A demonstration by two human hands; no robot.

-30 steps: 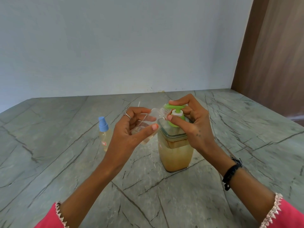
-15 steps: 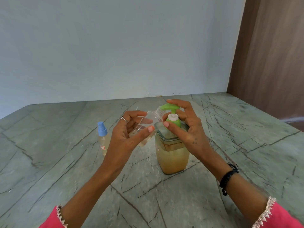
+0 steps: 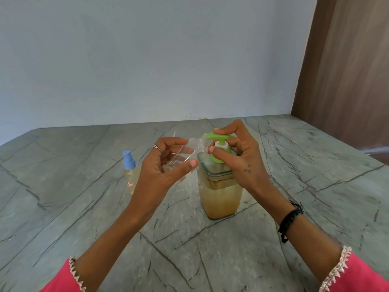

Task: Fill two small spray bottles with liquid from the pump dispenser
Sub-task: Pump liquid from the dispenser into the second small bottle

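The clear spray bottle [image 3: 185, 153], uncapped and tilted, lies in the curled fingers and thumb of the left hand [image 3: 166, 167], its threaded neck pointing toward the spout of the green pump head [image 3: 217, 137], which the right hand [image 3: 237, 157] grips with a fingertip on top and its thumb against the white collar below. Under that right-hand grip stands the square pump dispenser [image 3: 220, 194], holding amber liquid, on the grey marble table [image 3: 294, 186]. Beyond the left hand's knuckles, apart from both grips, a blue-capped spray bottle [image 3: 130, 173] stands upright with pale yellow liquid inside.
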